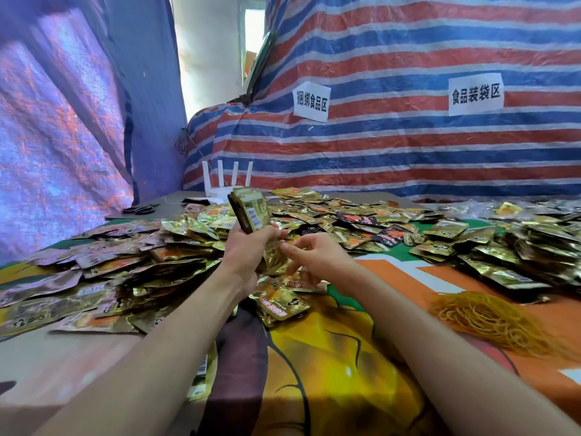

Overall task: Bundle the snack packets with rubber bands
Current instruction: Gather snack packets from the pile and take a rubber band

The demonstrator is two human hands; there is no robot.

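Gold foil packets (254, 212), tangled rubber bands (485, 319)

Snack packets (361, 215) are showing glossy crinkled gold foil, rubber bands (490, 319) are looking matt tan, striped tarp (408, 146) is reading as woven plastic, signs (475, 94) are looking matt paper.

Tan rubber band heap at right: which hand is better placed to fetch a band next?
Right, probably. The left hand grips the upright stack of gold foil snack packets; the right hand is on the same side as the tan rubber band heap.
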